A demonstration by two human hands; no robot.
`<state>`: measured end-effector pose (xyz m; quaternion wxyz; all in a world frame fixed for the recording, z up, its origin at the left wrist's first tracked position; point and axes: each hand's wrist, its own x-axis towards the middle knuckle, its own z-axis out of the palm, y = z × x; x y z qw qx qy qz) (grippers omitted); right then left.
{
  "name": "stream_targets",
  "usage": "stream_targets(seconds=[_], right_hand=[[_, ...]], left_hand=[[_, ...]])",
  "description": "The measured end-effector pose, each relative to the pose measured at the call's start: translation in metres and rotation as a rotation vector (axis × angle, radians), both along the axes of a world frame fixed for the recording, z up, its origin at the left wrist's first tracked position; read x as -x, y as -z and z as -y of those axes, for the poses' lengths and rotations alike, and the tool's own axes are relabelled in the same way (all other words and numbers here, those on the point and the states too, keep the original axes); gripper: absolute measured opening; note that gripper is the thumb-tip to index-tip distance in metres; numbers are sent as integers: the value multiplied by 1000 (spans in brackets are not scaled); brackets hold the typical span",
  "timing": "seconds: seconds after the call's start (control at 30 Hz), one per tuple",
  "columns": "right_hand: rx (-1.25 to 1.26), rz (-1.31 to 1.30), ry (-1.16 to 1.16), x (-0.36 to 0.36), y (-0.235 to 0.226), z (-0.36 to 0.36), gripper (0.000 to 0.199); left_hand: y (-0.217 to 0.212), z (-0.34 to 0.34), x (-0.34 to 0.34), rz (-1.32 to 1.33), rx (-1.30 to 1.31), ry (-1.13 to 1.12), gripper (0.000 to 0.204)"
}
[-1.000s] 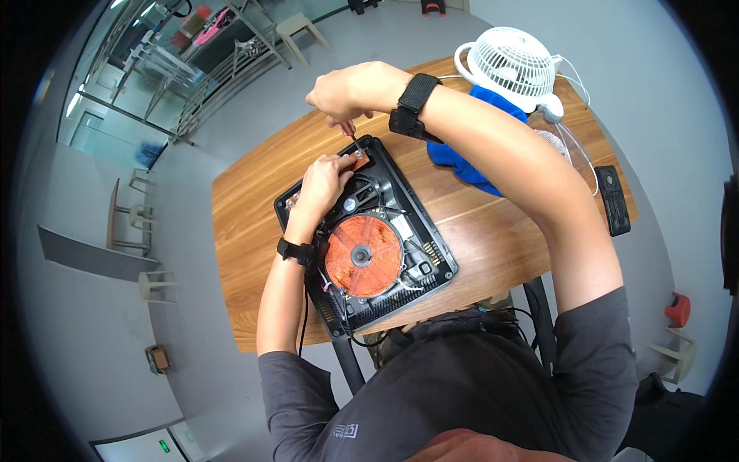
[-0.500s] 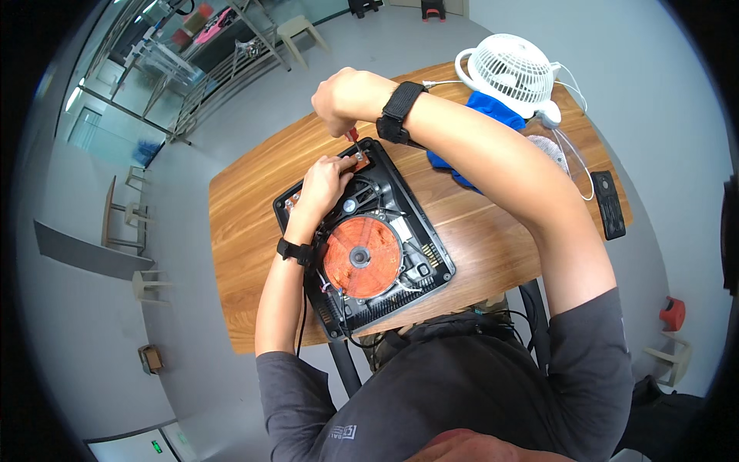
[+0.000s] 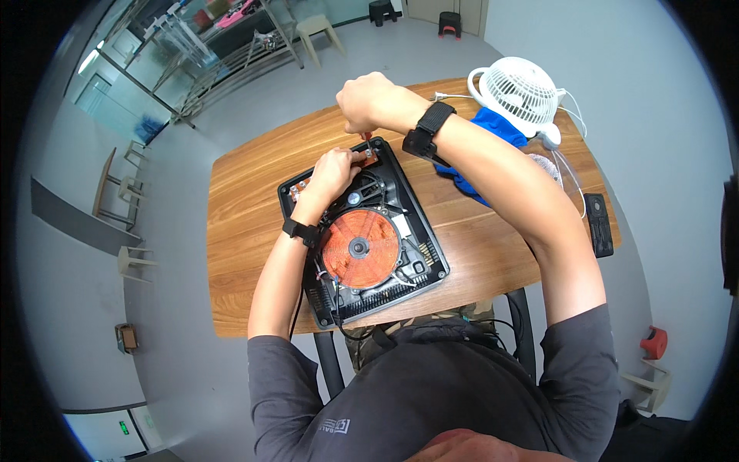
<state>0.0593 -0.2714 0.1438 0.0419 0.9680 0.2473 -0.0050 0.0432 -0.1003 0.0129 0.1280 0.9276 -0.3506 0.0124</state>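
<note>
An opened black induction cooker (image 3: pixel 416 266) lies on the wooden table (image 3: pixel 246 215), its round copper coil (image 3: pixel 360 248) bare. My left hand (image 3: pixel 332 171) rests on the far end of the cooker's inside, fingers pinching a small part by the circuit board. My right hand (image 3: pixel 368 100) is fisted above that spot, shut on a screwdriver (image 3: pixel 369 139) that points straight down at the far edge of the cooker. Both wrists wear black bands.
A white desk fan (image 3: pixel 517 91) stands at the table's far right, a blue cloth (image 3: pixel 485 131) beside it with white cables. A black remote-like bar (image 3: pixel 597 223) lies at the right edge. Stools and racks stand on the floor beyond.
My right hand with the screwdriver has shifted a little toward the left over the cooker's far edge. The left hand has stayed in the same spot.
</note>
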Motion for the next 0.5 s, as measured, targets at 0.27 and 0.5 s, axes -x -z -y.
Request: stream_targets(seconds=[0.27, 0.5], right_hand=[[-116, 201, 27, 24, -44, 12, 30], [-377, 199, 305, 50, 37, 102, 64]], left_hand=[[18, -12, -9, 7, 30, -9, 34], [10, -14, -11, -97, 38, 50, 37]])
